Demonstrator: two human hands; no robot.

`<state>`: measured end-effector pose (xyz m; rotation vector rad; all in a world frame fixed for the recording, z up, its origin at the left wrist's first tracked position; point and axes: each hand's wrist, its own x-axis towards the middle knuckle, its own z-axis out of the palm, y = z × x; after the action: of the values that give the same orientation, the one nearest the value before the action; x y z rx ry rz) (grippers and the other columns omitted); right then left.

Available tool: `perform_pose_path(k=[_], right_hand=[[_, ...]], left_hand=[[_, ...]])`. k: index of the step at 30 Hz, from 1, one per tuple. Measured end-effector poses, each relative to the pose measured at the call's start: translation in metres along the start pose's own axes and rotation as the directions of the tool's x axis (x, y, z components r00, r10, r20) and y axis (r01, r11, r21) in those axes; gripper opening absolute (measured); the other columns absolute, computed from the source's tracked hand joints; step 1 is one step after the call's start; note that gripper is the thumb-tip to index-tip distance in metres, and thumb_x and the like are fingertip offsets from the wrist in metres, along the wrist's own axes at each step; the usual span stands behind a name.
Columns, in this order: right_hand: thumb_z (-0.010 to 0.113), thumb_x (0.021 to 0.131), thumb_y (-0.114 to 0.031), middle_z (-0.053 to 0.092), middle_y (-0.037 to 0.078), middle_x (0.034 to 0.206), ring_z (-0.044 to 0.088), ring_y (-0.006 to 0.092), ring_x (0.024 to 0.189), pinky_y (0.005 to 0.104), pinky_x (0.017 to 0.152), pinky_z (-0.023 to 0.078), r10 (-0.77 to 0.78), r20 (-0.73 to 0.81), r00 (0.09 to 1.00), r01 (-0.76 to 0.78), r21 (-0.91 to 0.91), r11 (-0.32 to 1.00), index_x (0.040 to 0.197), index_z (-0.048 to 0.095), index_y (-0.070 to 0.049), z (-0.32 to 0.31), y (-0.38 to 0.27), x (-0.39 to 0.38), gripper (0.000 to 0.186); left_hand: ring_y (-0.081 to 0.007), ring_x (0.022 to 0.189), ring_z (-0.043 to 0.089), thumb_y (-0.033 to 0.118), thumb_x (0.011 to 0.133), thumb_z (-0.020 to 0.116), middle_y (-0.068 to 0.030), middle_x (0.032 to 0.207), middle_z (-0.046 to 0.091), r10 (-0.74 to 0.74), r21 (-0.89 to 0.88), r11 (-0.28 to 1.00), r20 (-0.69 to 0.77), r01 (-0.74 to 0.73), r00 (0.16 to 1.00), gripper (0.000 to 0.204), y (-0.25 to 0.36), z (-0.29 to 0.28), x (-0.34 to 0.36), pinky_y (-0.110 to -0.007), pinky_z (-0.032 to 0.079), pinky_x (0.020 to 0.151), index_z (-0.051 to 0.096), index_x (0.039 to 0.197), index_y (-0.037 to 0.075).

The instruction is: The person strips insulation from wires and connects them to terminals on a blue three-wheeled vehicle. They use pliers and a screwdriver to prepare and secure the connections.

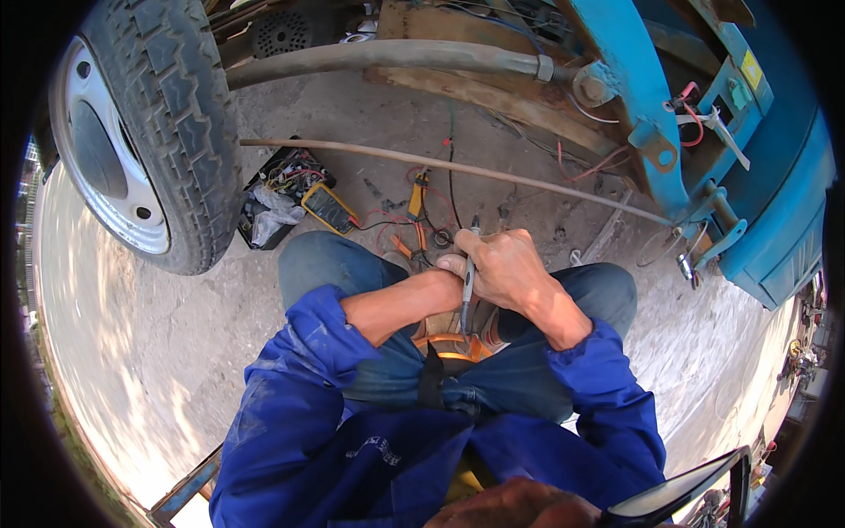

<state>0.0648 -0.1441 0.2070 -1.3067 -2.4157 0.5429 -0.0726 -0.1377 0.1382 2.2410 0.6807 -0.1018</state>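
My right hand [506, 268] is closed round a slim grey pen-shaped tool [467, 286], which lies across the fingers with its narrow end toward my lap. Tucked against it on the left is my left hand [444, 283]; its fingers are curled and mostly hidden, and what they hold cannot be made out. A thin black cable [452, 180] drops from the vehicle frame to my hands. Just beyond them lie an orange-handled hand tool [422, 238] and a small yellow-and-black tester [417, 195]. A yellow multimeter [329, 209] leans farther left, with leads trailing from it.
An open black case [264, 207] of wires and clear plastic stands beside a large tyre [172, 123]. A thin rod [458, 167] and a thick bar [387, 56] cross ahead of me. Blue metal framework [638, 114] with loose wires rises at right.
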Motion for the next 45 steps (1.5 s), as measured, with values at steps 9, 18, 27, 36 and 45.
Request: perform_pose_path(k=[9, 18, 27, 36, 45], right_hand=[[0.058, 0.102, -0.042, 0.068, 0.022, 0.07, 0.069, 0.042, 0.071, 0.0514, 0.064, 0.051, 0.126, 0.071, 0.99, -0.128, 0.021, 0.992, 0.091, 0.061, -0.002, -0.007, 0.007, -0.007, 0.042], [0.059, 0.102, -0.039, 0.069, 0.023, 0.071, 0.071, 0.0417, 0.074, 0.0508, 0.069, 0.053, 0.345, 0.026, 0.938, -0.344, -0.039, 0.938, 0.093, 0.065, 0.0, -0.02, 0.011, -0.005, 0.04], [0.06, 0.102, -0.039, 0.066, 0.026, 0.07, 0.069, 0.047, 0.075, 0.0541, 0.068, 0.053, 0.486, -0.103, 0.868, -0.491, -0.026, 0.871, 0.088, 0.064, 0.002, -0.028, 0.027, -0.008, 0.043], [0.06, 0.102, -0.038, 0.069, 0.026, 0.075, 0.07, 0.0468, 0.08, 0.0552, 0.07, 0.054, 0.49, -0.08, 0.868, -0.496, -0.104, 0.862, 0.09, 0.064, 0.0, -0.026, 0.037, -0.018, 0.04], [0.067, 0.091, -0.018, 0.074, 0.024, 0.086, 0.073, 0.041, 0.089, 0.049, 0.074, 0.057, 0.344, 0.189, 0.92, -0.313, -0.177, 0.933, 0.094, 0.069, 0.0, -0.014, 0.034, -0.029, 0.019]], left_hand=[[-0.027, 0.12, 0.062, 0.013, 0.101, 0.054, -0.0205, 0.128, 0.064, -0.023, 0.037, 0.999, 0.011, 0.023, 1.0, 0.028, -0.003, 0.007, 0.009, -0.038, 0.05, 0.099, 0.063, 0.124, 0.002], [-0.0323, 0.111, 0.067, 0.014, 0.099, 0.052, -0.0185, 0.119, 0.07, 0.011, 0.283, 0.959, -0.069, 0.009, 0.998, 0.029, -0.022, 0.029, 0.035, -0.041, 0.053, 0.093, 0.066, 0.122, 0.003], [-0.0348, 0.087, 0.074, 0.006, 0.083, 0.062, -0.0188, 0.089, 0.075, -0.042, 0.058, 0.997, -0.09, 0.048, 0.995, 0.014, -0.02, 0.031, 0.029, -0.044, 0.057, 0.077, 0.075, 0.086, 0.002], [-0.0355, 0.075, 0.073, 0.008, 0.079, 0.064, -0.0192, 0.076, 0.072, 0.105, 0.325, 0.944, -0.123, -0.06, 0.987, 0.011, 0.002, 0.006, 0.014, -0.046, 0.057, 0.067, 0.073, 0.077, 0.003], [-0.0272, 0.09, 0.073, 0.009, 0.088, 0.058, -0.0097, 0.097, 0.076, 0.045, 0.146, 0.989, -0.292, -0.001, 0.955, 0.023, 0.031, 0.015, 0.022, -0.042, 0.057, 0.074, 0.073, 0.104, 0.005]])
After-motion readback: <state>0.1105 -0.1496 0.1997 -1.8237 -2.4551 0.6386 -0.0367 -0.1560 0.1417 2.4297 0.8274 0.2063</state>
